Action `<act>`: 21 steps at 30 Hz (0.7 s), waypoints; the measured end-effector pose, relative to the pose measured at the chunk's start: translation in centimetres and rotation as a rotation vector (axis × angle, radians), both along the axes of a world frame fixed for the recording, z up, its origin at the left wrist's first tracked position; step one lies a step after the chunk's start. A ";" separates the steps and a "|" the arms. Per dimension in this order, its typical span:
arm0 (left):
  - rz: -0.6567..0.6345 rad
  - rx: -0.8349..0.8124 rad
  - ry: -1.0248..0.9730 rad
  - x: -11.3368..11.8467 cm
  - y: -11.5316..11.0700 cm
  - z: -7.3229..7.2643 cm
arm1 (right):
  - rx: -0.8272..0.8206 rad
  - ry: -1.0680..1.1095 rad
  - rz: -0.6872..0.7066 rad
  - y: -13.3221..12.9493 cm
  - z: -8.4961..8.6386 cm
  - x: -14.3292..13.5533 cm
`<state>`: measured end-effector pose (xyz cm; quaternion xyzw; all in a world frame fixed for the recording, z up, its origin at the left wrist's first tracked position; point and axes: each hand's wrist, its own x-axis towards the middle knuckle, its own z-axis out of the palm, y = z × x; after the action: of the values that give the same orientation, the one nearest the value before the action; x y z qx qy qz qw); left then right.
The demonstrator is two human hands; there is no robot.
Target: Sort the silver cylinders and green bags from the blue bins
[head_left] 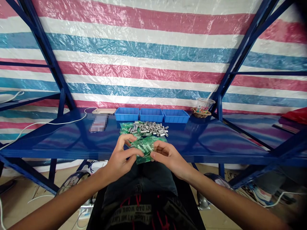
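A clear green plastic bag (144,149) with small metal pieces inside is held at the table's front edge. My right hand (167,155) pinches its right side between thumb and fingers. On the left side of the bag, my left hand (124,154) is curved, thumb and index finger apart, with the index fingertip touching the plastic. Just behind the bag lies a pile of short silver metal cylinders (152,127). More green plastic bags (124,128) lie under and beside that pile.
Three blue bins (151,115) stand in a row behind the pile. A phone (103,111), a blurred item and a white cable are at the left. A plastic cup (204,104) sits back right. Blue frame posts rise on both sides.
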<state>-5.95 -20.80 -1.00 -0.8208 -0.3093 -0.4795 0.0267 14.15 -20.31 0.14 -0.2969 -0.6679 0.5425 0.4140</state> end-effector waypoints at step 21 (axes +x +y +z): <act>-0.289 -1.125 -0.466 1.1 -0.7 1.0 | 1.481 -0.607 -0.262 -0.9 -0.8 0.4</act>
<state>-4.83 -21.46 -0.02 -0.6167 -0.3980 -0.4083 -0.5427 14.59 -21.17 -0.64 -0.1559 -0.8968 -0.1974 0.3640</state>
